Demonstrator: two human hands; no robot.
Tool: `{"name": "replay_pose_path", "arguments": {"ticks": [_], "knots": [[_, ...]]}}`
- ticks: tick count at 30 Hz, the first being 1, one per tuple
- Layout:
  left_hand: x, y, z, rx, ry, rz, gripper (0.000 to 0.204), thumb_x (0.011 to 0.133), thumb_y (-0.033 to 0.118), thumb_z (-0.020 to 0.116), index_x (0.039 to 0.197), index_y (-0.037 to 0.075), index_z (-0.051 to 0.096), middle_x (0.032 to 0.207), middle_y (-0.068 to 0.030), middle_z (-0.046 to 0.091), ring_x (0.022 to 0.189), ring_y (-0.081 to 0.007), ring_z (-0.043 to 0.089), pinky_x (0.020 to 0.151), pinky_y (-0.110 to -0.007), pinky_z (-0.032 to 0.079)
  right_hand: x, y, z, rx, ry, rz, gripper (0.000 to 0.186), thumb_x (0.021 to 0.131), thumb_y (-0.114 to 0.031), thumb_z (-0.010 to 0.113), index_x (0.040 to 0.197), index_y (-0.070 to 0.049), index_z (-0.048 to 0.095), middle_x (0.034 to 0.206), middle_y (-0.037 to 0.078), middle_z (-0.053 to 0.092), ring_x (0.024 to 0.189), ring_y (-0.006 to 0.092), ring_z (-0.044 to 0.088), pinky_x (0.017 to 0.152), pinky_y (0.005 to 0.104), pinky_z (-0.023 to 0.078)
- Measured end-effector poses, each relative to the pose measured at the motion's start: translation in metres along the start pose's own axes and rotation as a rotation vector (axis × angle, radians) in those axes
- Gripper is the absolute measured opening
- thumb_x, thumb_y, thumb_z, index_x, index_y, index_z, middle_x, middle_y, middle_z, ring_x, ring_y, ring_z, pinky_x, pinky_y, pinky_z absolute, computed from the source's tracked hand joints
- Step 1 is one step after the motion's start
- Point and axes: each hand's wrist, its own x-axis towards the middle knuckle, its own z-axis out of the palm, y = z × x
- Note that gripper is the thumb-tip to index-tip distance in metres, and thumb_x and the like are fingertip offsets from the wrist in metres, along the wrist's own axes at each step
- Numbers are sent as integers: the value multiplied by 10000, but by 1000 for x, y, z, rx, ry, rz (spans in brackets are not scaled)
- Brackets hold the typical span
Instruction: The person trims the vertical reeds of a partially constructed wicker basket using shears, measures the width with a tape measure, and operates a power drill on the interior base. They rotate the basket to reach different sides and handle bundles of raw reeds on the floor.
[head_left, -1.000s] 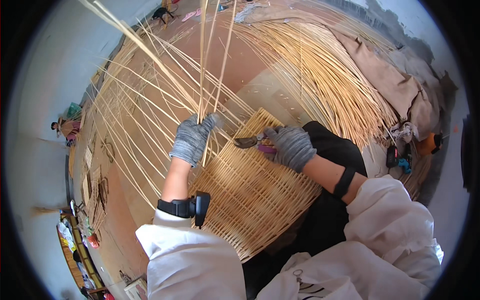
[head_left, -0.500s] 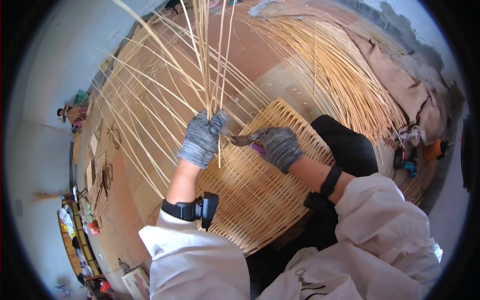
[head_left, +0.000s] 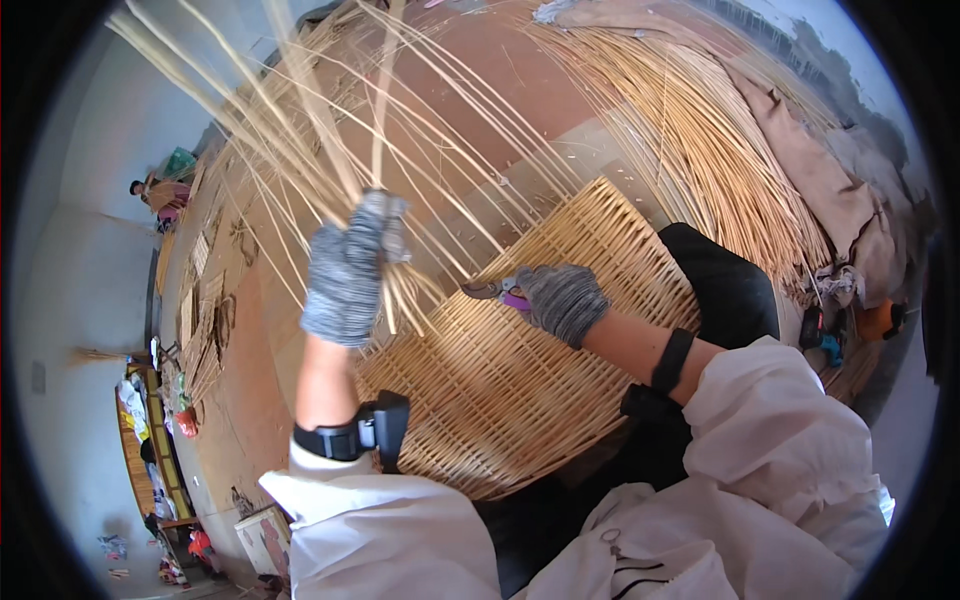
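My white sleeve (head_left: 400,520) bulged nearest me, a black strap (head_left: 325,443) at its cuff. The woven cane panel (head_left: 530,380) lay aslant over my dark trousers (head_left: 725,285), its close ribbed rows pale gold and faintly glossy. My right hand (head_left: 563,300), gloved in grey knit, had its fingers wrapped around the purple handles of pruning shears (head_left: 497,291) above the weave; whether the blades were parted I could not tell. By the panel's far left edge, my gloved left hand (head_left: 345,275) had its fingers clenched around loose canes (head_left: 328,135), long, thin and whippy, short ends poking out below. I judged this a trimming step; a clean cut called for a steadied cane and blades set close. Beyond, on the reddish floor (head_left: 520,75), a thick, smooth sheaf (head_left: 700,130) lay beside crumpled brown cloth (head_left: 800,155)
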Motion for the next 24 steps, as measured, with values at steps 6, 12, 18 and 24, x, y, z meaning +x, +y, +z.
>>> {"name": "replay_pose_path", "arguments": {"ticks": [6,12,18,24], "knots": [[-18,14,-13,-155,62,39,245,867,258,450,828,27,519,560,5,441,513,-100,429,532,-249,394,15,-29,11,-100,48,33,400,721,-311,590,995,-36,492,857,132,580,792,244,573,660,382,449],[-33,23,-62,-320,80,52,255,875,290,432,856,42,489,528,43,366,470,-78,345,485,-235,341,6,-52,17,-14,-80,-52,367,742,-299,575,1002,-53,492,834,112,580,808,248,570,713,363,439],[-48,26,-69,-191,43,53,273,882,302,407,876,39,483,524,63,355,441,-72,325,447,-225,324,20,-77,23,13,-156,39,423,738,-332,580,1034,-49,472,906,121,561,834,246,563,737,373,433],[-85,36,-108,-265,220,-31,253,883,296,400,889,50,457,528,49,343,444,-80,306,457,-236,312,17,-110,32,-93,-84,-105,589,701,-385,584,1150,-39,425,903,131,554,839,251,545,733,395,411]]}}
